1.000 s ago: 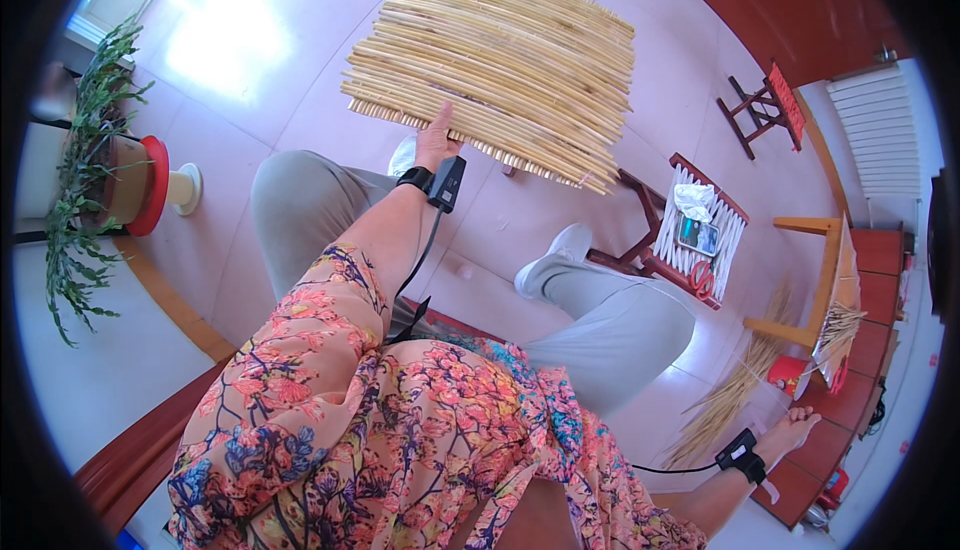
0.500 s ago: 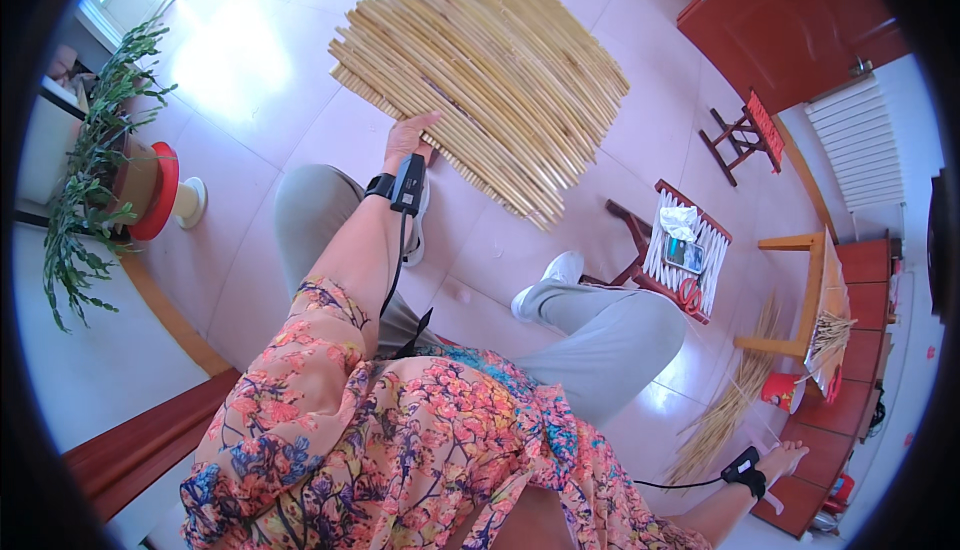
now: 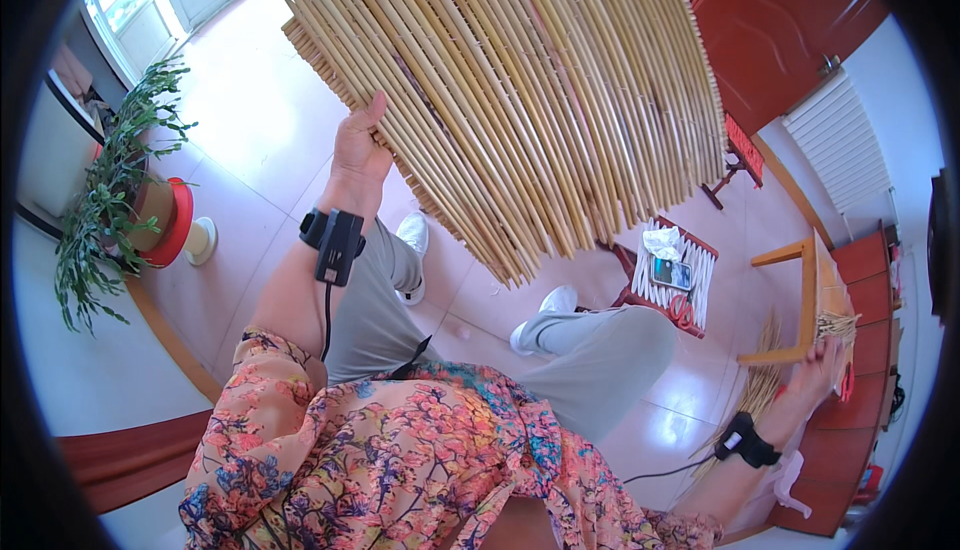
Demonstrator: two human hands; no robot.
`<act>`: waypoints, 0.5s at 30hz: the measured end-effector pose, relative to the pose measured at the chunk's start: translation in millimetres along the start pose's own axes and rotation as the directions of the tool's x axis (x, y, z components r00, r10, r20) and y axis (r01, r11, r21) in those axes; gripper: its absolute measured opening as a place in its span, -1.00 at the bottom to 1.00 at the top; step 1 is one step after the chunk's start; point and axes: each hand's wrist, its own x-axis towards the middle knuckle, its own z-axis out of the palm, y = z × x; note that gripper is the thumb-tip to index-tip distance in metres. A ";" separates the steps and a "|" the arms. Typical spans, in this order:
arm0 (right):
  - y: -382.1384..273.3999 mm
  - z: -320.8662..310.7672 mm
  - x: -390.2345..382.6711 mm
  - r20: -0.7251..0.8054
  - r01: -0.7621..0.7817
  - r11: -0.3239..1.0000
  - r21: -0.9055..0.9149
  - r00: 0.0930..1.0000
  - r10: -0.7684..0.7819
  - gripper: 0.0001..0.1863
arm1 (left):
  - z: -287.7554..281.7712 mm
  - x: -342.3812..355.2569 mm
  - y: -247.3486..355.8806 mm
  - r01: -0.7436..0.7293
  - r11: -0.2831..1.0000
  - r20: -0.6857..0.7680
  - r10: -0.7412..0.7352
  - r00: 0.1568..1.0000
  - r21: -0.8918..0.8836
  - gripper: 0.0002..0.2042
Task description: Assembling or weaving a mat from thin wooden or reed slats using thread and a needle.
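Observation:
My left hand (image 3: 360, 150) grips the lower left edge of a mat of straw stalks (image 3: 530, 100). The yellow stalks lie side by side, joined in rows, and the mat is held up in front of me, its far edge beyond the picture. Far to the right, my right hand (image 3: 822, 375) reaches up to a small bundle of cut straw (image 3: 838, 326) on a wooden stool (image 3: 806, 295). Its fingers are at the straw's near side, small and blurred, so their grip does not show. Long loose straw (image 3: 762, 375) lies beside the stool, partly behind my right forearm.
A low folding stool with white cords (image 3: 668, 275) carries a phone (image 3: 671, 272), white tissue (image 3: 662, 242) and red-handled scissors (image 3: 682, 312). Another folding stool with a red seat (image 3: 741, 155) stands beyond the mat. A potted plant (image 3: 120, 200) is at the left. A red door (image 3: 790, 30) is at the upper right.
The mat has come up and nearer, with my left hand moving left along with it. My right hand has moved up and forward to the straw bundle on the wooden stool.

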 end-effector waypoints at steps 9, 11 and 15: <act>-22.3 244.9 -133.6 0.852 0.712 0.701 -0.029 0.384 -0.355 -0.82 | 15.9 -32.2 0.1 0.092 0.995 0.126 -0.087 0.988 -0.037 -0.57; -22.9 267.4 -148.4 0.857 0.781 0.624 0.032 0.300 -0.419 -0.85 | 28.9 -40.4 1.6 0.103 0.994 0.134 -0.097 0.986 -0.036 -0.57; -11.1 286.3 -157.1 0.883 0.823 0.568 0.003 0.265 -0.388 -0.92 | 34.4 -51.9 -0.1 0.120 0.992 0.088 -0.118 0.989 -0.027 -0.53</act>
